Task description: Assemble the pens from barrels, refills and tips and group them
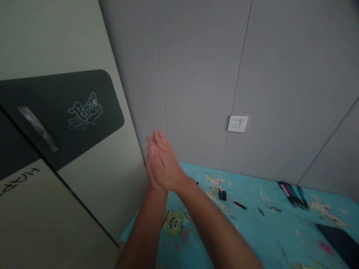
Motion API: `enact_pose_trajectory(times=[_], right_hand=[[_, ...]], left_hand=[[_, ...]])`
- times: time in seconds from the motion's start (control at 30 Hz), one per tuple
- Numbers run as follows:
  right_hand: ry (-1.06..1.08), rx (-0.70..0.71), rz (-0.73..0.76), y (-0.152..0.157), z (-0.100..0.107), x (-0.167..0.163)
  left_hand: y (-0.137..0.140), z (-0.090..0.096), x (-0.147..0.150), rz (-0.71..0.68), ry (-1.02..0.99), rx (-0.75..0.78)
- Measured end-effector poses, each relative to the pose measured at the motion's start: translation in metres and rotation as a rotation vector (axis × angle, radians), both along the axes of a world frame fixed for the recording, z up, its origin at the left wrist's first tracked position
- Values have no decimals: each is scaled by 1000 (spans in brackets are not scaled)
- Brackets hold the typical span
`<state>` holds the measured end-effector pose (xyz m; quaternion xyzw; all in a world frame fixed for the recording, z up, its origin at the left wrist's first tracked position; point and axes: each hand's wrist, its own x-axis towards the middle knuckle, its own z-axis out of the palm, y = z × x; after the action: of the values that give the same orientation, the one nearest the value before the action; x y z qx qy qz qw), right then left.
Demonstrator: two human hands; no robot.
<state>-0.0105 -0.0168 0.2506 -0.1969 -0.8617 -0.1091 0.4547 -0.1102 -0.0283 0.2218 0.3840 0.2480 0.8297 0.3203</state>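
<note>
My left hand (152, 168) and my right hand (167, 167) are raised, palm against palm, in front of the wall. The fingers of both are stretched out and point up. My right hand partly covers the left one. No object shows in either hand, though the space between the palms is hidden. Below and to the right of them, a turquoise cartoon-print cover (204, 239) bears two short black pieces (222, 195), a dark pen-like stick (240, 205) and some thin pale sticks (217, 203).
A pale cabinet (112, 190) with a dark panel and a handle (37, 129) stands close on the left. A grey panelled wall (196, 74) with a white socket (237, 123) rises behind. At the right lie several pens (294, 195) and a dark flat object (340, 241).
</note>
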Motion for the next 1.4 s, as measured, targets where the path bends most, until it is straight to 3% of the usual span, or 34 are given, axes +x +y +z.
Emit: enact_pose_trajectory(times=[0.07,0.17,0.23,0.3,0.4,0.53,0.6,0.7,0.9,1.2,1.4], right_hand=[[82,-250,280,11,-13,-23],[313,-822,689,32,-46,-6],[438,-1028,748,44,-63,21],[494,-1083,722,51,-74,45],[512,-1108,670,49,-85,64],[603,-1099,569,34,-103,65],[610,-1054,442,24,-110,60],[441,-910,309,8,-114,48],[136,-706,438,-5,-107,20],[57,-682,478,3,-115,2],[28,-650,455,8,-119,-2]], left_hand=[[8,-13,2,-49,-57,19],[-6,-35,-3,-76,-139,88],[-17,-41,-4,-90,-145,94],[-22,-42,1,-118,-143,78],[-20,-44,14,-167,-152,59],[-16,-54,27,-199,-151,49],[-15,-61,28,-157,-138,19],[-14,-72,23,-103,-137,-47],[-15,-91,12,-173,-170,-198],[-17,-98,5,-325,-483,-224],[-14,-101,1,-366,-562,-210]])
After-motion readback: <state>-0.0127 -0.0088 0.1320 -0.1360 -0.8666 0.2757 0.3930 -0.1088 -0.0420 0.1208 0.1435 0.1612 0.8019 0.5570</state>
